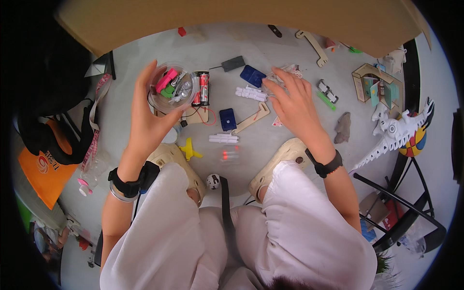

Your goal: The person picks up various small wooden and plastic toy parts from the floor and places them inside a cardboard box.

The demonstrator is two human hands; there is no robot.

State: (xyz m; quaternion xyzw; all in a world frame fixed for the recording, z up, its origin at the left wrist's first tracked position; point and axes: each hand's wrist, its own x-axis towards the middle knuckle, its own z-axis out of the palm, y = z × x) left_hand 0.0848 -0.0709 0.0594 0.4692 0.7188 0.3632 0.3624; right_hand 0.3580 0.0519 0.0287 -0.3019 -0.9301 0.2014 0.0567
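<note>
My left hand [150, 112] is curled round a clear round plastic tub [173, 87] that holds a pink piece, a green piece and small silvery parts. My right hand [293, 96] reaches down at right of centre, its fingertips on a clear, crumpled-looking plastic item [272, 81] that they partly cover. Beside those fingers lie a dark blue case [252, 75] and a white plastic piece [251, 93]. A battery holder with red batteries [201, 88] is just right of the tub. A second dark blue case [227, 119] touches or nears a wooden strip [252, 117].
Cardboard [235, 14] spans the far side. A yellow plastic propeller [189, 148] and another white piece [223, 138] lie near my shoes. To the right are a wooden model house [378, 87], a white toy dinosaur [393, 128] and a black metal frame [395, 199].
</note>
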